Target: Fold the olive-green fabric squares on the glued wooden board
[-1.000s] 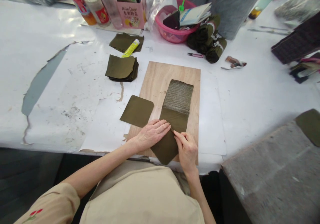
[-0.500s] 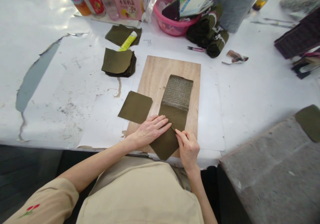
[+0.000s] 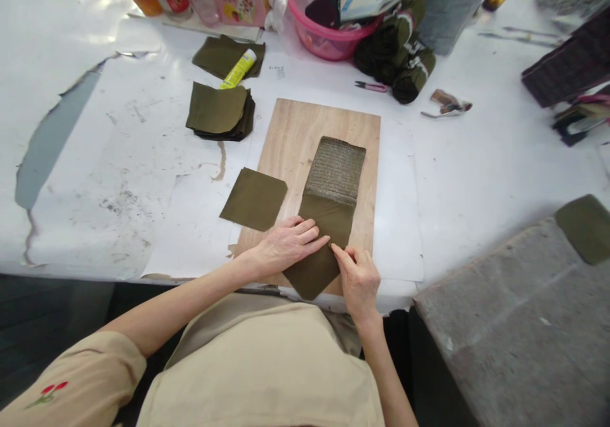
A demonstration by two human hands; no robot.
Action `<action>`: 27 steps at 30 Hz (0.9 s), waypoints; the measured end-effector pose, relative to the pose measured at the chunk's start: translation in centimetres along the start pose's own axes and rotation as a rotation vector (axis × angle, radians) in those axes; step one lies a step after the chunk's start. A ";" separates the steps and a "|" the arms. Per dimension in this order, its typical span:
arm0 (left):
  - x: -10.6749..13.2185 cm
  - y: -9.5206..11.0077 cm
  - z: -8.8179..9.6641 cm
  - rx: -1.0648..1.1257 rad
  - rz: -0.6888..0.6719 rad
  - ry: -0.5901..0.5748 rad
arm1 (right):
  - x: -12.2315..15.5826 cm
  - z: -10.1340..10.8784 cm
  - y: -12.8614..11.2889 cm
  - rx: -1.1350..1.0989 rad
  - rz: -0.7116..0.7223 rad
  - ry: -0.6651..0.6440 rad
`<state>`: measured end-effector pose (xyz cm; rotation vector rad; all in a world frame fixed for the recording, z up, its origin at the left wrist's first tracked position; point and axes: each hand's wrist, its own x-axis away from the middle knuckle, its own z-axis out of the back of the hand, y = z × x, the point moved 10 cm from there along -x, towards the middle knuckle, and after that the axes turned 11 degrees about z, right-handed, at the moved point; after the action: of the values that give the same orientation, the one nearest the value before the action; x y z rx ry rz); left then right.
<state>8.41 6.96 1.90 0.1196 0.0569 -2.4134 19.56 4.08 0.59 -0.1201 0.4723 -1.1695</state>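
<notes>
An olive-green fabric piece (image 3: 311, 273) lies over the lower part of a wooden board (image 3: 286, 135), near the table's front edge. Above it on the board is more olive fabric (image 3: 333, 217), joined to a section with a rough, ribbed grey-green face (image 3: 335, 169). My left hand (image 3: 290, 244) lies flat on the fabric, fingers stretched toward the right. Close to its fingertips, my right hand (image 3: 358, 276) pinches the edge of the fabric piece between thumb and forefinger. Left of them a separate olive fabric square (image 3: 255, 199) rests partly on the board.
Stacked olive pieces (image 3: 219, 112) and a yellow glue stick (image 3: 238, 69) lie at the back left. Behind the board are a pink basket (image 3: 328, 42), dark yarn skeins (image 3: 410, 77) and pink thread snips (image 3: 372, 86). A grey slab (image 3: 519, 306) stands at the right.
The view has shifted slightly, so everything sits a little higher and to the left. My right fingers still pinch at the fabric edge; the small raised fold there looks flatter now.
</notes>
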 end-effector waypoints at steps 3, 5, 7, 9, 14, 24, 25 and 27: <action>-0.1 0.2 0.2 0.003 0.006 0.004 | 0.2 0.0 -0.2 0.055 0.018 -0.023; -0.1 0.4 0.2 0.010 -0.002 0.017 | 0.4 0.0 -0.2 0.066 0.018 -0.033; -0.1 0.8 0.2 0.017 -0.021 0.030 | 0.7 0.2 -0.1 0.052 0.007 -0.031; -0.1 1.0 0.1 0.027 -0.039 0.032 | 1.0 0.3 0.2 0.023 -0.010 -0.025; -0.2 1.2 0.0 0.018 -0.054 0.017 | 1.7 0.6 0.7 -0.033 -0.048 -0.016; -0.4 1.5 0.4 0.069 -0.043 0.038 | 2.1 0.7 1.2 -0.104 -0.075 0.011; -0.5 1.5 0.4 0.085 -0.042 0.042 | 2.0 0.8 1.2 -0.106 -0.073 0.013; -0.5 1.5 0.3 0.108 -0.044 0.040 | 2.0 0.8 1.1 -0.100 -0.064 0.012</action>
<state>9.81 6.13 2.20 0.2191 -0.0534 -2.4585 21.49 2.58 0.37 -0.2164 0.5406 -1.2104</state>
